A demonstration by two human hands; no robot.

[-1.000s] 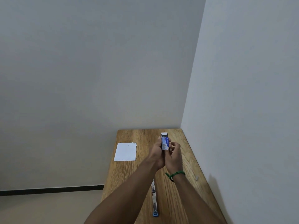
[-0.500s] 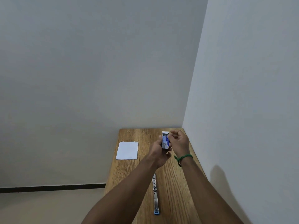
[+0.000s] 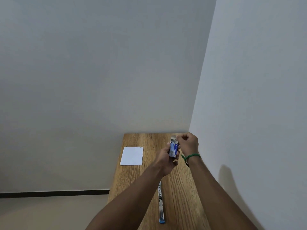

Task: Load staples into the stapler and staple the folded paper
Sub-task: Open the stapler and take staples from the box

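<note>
My left hand (image 3: 166, 161) grips a small blue and white staple box (image 3: 173, 149) above the far part of the wooden table (image 3: 181, 188). The box's top flap stands open. My right hand (image 3: 188, 143), with a green band on its wrist, pinches at the open top of the box; whether it holds staples I cannot tell. The stapler (image 3: 160, 205) lies flat and unfolded on the table near me, a long metal strip with a blue end. The white folded paper (image 3: 132, 156) lies on the table's left side.
The table stands in a corner, with a white wall close along its right edge and another wall behind its far edge. A dark skirting line runs along the floor at the left.
My right hand has risen from beside the box to its open top. Both hands and the box have drifted slightly to the right and away from me.
</note>
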